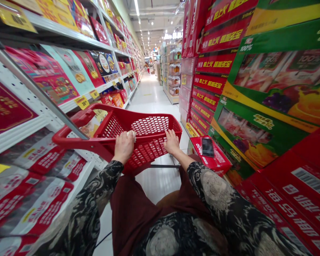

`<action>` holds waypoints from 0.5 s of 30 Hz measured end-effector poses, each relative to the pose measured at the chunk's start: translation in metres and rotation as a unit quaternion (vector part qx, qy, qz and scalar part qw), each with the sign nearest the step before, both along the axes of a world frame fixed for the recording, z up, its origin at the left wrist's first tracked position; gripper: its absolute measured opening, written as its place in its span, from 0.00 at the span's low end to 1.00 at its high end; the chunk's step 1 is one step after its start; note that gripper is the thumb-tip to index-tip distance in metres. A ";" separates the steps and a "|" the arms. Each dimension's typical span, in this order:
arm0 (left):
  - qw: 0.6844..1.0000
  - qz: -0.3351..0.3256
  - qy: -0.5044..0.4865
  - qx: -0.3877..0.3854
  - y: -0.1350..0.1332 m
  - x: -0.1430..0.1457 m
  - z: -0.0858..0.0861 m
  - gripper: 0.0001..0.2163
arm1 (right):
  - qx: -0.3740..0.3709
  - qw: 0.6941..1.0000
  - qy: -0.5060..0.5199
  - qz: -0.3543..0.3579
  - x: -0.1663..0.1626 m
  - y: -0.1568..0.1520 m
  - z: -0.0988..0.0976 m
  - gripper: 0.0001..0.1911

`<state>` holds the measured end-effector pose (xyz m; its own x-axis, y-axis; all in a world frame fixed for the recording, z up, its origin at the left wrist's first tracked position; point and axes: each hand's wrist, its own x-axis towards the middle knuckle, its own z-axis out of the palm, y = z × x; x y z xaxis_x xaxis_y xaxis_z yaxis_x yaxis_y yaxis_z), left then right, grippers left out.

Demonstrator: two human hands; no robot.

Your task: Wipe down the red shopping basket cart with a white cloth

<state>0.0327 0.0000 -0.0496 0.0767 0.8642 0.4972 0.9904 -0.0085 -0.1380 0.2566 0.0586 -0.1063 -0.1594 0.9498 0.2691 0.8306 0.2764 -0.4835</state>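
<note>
A red plastic shopping cart (149, 151) with a perforated basket stands sideways in front of me, its handle end (74, 141) toward the left shelves. My left hand (122, 146) is closed at the near rim, with a small crumpled white tissue or cloth (132, 135) showing between its thumb and fingers. Farther right along the same rim, my right hand (172, 141) has its fingers curled over the edge. Inside the basket, the perforated walls show and no goods are visible. Dark patterned sleeves cover my forearms.
Shelves (69, 105) of boxed and bagged goods line the left side. Stacked red drink cartons (209, 83) and green juice cartons (245, 117) rise close on the right. A low red carton (218, 156) sits beside my right forearm. A tiled aisle (149, 89) stretches ahead.
</note>
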 end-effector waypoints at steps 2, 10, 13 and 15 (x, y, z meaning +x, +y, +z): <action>1.000 -0.020 -0.013 0.007 0.007 0.015 -0.008 0.19 | -0.001 1.000 -0.001 0.001 0.001 0.001 0.000 0.33; 0.999 -0.024 -0.010 -0.021 0.002 0.004 0.013 0.18 | -0.005 1.000 -0.012 0.017 0.007 0.000 0.000 0.33; 0.999 0.031 0.004 -0.011 -0.003 -0.010 0.023 0.18 | 0.000 1.000 -0.007 0.013 0.005 -0.001 -0.001 0.33; 0.999 0.040 0.006 -0.021 -0.003 -0.008 0.023 0.17 | 0.002 1.000 -0.004 0.010 0.002 -0.002 -0.002 0.33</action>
<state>0.0251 -0.0027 -0.0271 0.0128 0.8879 0.4599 0.9863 0.0645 -0.1519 0.2589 0.0563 -0.1078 -0.1804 0.9454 0.2715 0.8283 0.2948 -0.4764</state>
